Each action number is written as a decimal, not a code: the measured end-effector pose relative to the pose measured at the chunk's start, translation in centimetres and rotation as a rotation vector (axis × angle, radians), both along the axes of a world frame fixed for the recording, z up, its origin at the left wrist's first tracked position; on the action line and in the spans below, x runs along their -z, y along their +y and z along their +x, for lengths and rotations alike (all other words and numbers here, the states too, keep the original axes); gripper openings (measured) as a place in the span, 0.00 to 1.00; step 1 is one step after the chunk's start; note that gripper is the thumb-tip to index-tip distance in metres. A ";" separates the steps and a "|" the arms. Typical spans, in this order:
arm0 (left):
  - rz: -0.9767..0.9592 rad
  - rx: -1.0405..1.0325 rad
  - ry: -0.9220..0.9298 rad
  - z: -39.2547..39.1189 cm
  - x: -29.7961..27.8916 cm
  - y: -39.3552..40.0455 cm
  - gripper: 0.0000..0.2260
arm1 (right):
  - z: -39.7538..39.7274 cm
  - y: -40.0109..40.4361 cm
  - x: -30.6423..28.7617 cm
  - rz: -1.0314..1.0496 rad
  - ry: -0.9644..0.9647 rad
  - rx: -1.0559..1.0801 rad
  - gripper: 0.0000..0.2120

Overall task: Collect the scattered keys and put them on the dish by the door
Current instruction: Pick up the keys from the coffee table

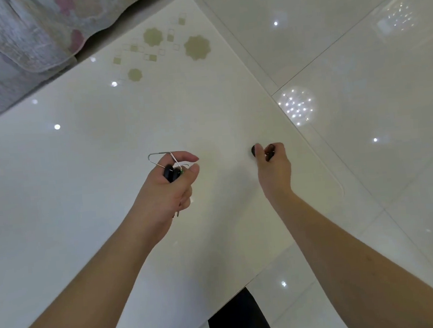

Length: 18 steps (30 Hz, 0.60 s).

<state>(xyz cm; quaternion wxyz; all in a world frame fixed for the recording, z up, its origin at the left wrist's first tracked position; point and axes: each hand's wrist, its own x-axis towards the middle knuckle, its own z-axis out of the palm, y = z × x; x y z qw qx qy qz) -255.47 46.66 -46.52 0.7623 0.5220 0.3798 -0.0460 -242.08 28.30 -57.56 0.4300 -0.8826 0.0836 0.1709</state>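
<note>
A glossy white table (pixel 78 155), printed with pale olive flower and square motifs near its far corner, stands on a shiny tiled floor (pixel 357 47) beside a quilted sofa cover (pixel 16 37).

The left hand (pixel 170 191) is closed around a bunch of keys (pixel 172 173): dark plastic heads show between thumb and forefinger, a wire loop (pixel 160 159) juts out past the knuckles, and a blade tip appears below the palm. The right hand (pixel 273 169) is curled over a second set of keys (pixel 261 151), of which a dark round head and a reddish-brown piece are seen at the fingertips; whether it is lifted clear of the table or touching it cannot be told. No other keys are seen on the tabletop, and the dish is not in view.

The keys are judged light, rigid and small, with smooth metal that may slip on the polished surface. The loose pieces may be expected to swing and rattle, so a hold on the ring or the plastic heads is judged surest, with the blades gathered into the palm. The thin wire loop may bend if squeezed hard.
</note>
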 end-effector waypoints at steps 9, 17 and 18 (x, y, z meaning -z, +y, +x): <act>-0.001 -0.015 0.001 -0.2 0.3 -0.8 0.08 | 2.1 -1.0 2.6 -0.117 0.168 -0.112 0.22; -0.005 -0.030 -0.003 -0.9 0.3 -0.6 0.09 | 2.3 -0.3 3.5 -0.281 0.143 -0.161 0.18; -0.005 -0.030 -0.004 -1.1 0.3 -0.6 0.09 | 2.3 -0.3 3.5 -0.289 0.153 -0.156 0.18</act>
